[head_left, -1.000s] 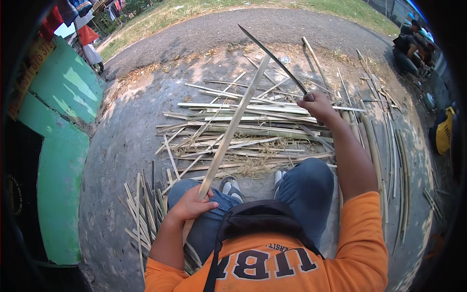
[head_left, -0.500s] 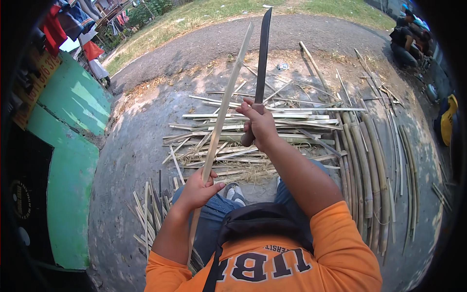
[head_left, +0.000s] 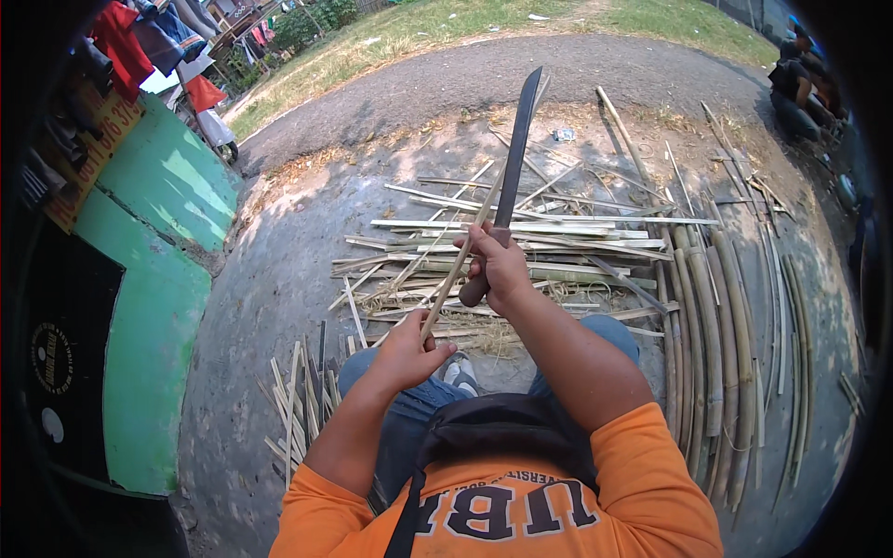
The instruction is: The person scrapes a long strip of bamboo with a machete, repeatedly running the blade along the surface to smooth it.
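Note:
My right hand is wrapped round the brown handle of a machete. The long dark blade points up and away from me, tipped slightly to the right. In my left hand, low over my left knee, is the lower part of a long, thin bamboo strip. It slants up to the right, edge toward me, past the fingertips of my right hand. Its upper part runs alongside the blade and is partly hidden behind it; whether strip and blade touch, I cannot tell.
Split bamboo strips lie in a loose pile ahead of my feet. Whole bamboo poles lie at the right, more strips beside my left knee. A green panel stands left; a person crouches far right.
The bamboo strip has tilted to the right and turned edge-on, so its upper part now crosses behind the blade. The machete leans further right. My left hand has shifted right.

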The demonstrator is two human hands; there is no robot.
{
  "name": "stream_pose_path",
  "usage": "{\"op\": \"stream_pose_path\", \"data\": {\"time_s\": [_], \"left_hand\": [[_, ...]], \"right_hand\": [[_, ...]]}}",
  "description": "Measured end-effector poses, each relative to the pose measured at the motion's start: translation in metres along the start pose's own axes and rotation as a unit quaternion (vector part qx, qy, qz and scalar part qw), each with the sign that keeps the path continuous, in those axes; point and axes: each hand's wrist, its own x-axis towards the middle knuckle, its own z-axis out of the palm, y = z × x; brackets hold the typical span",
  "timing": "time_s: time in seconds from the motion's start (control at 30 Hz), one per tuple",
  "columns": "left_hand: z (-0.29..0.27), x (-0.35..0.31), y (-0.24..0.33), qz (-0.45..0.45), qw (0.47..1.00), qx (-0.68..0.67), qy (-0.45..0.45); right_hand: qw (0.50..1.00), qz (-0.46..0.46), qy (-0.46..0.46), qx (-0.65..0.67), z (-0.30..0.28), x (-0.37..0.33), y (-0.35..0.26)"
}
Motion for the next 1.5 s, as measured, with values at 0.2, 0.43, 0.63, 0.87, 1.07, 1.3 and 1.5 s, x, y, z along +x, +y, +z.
{"op": "stream_pose_path", "data": {"time_s": [0.2, 0.43, 0.63, 0.87, 1.07, 1.3, 1.5], "left_hand": [[-0.014, -0.069, -0.032, 0.093, 0.984, 0.056, 0.139], [-0.023, -0.209, -0.135, -0.102, 0.99, -0.026, 0.09], [0.012, -0.271, -0.167, -0.212, 0.969, -0.128, 0.007], [0.059, -0.292, -0.184, -0.253, 0.939, -0.233, 0.029], [0.069, -0.278, -0.183, -0.225, 0.952, -0.186, 0.089], [0.057, -0.262, -0.152, -0.223, 0.952, -0.201, 0.052], [0.04, -0.236, -0.116, -0.206, 0.931, -0.302, 0.003]], "right_hand": [[0.998, -0.007, 0.031, 0.06, -0.003, -0.002, -0.004], [0.997, 0.02, 0.008, 0.074, -0.001, -0.007, -0.007], [0.998, 0.02, -0.019, 0.055, -0.002, -0.002, 0.005], [0.996, 0.038, -0.064, 0.049, 0.0, -0.005, 0.01], [0.995, 0.042, -0.06, 0.062, 0.0, -0.006, 0.006], [0.989, 0.065, -0.121, 0.051, 0.007, -0.006, -0.012], [0.988, 0.02, -0.072, -0.137, -0.002, 0.003, -0.029]]}}
